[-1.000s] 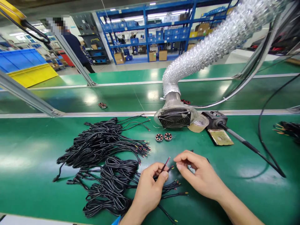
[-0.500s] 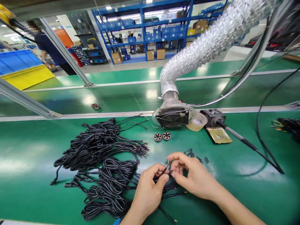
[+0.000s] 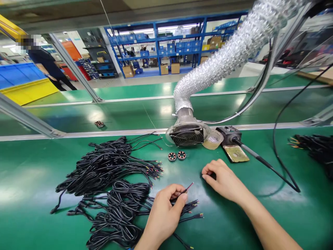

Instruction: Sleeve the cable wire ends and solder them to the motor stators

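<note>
Holding a black cable point(image 3: 186, 189) in the left hand point(image 3: 168, 210), low in the middle of the frame. Pinching it firmly between thumb and finger, with a thin red wire at its tip, pointing up and right. Reaching over the green table point(image 3: 23, 194) with the right hand point(image 3: 221, 177), a bit right of the middle, with curled fingers and close-together tips, right by a small dark bit point(image 3: 203, 176). Cannot tell about that grip, holding or only touching.

Just left of the left hand, a bunch of looped black cords point(image 3: 127, 198). Above that, a bigger pile of black cords point(image 3: 104, 166), with bright wire ends to the right.

Near the middle of the frame, two small round coils point(image 3: 172, 156), side by side, just below a black fan point(image 3: 186, 137) on a shiny silver hose point(image 3: 208, 66). Right of the fan, a roll of tape point(image 3: 212, 140), then a dark stand point(image 3: 229, 135) with a yellow sponge point(image 3: 236, 153) in front. At the upper left, a yellow bin point(image 3: 31, 92) and a person point(image 3: 48, 62) in dark clothes.
</note>
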Motion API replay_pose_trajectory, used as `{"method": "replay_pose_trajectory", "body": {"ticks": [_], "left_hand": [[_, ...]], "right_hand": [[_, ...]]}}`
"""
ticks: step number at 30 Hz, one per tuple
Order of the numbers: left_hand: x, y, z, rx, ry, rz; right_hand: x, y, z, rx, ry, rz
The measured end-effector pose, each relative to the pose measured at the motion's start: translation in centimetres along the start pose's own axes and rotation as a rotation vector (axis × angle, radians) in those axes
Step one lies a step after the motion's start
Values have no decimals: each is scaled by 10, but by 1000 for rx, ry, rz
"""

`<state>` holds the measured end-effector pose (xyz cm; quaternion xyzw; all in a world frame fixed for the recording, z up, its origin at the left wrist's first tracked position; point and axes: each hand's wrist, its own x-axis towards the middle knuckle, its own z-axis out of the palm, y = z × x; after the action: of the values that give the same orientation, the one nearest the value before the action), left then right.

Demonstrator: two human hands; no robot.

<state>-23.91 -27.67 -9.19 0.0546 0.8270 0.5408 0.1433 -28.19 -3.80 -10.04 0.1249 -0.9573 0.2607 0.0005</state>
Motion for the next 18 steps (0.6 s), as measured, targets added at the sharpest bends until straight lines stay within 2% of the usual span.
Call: {"method": "replay_pose_trajectory", "body": {"ticks": [4, 8, 12, 16, 18], "left_hand": [[1, 1, 1, -32, 35, 30], [6, -4, 5, -176, 33, 8], [11, -11, 7, -378, 24, -59], [12, -11, 7, -442, 23, -79], [11, -10, 6, -450, 19, -79]], "right_hand": [[1, -12, 15, -67, 13, -46], [-2, -17, 8, -23, 39, -45], [-8, -32, 2, 377, 70, 55], [-12, -50, 15, 809, 60, 111], [-12, -55, 21, 929, 64, 142]]}}
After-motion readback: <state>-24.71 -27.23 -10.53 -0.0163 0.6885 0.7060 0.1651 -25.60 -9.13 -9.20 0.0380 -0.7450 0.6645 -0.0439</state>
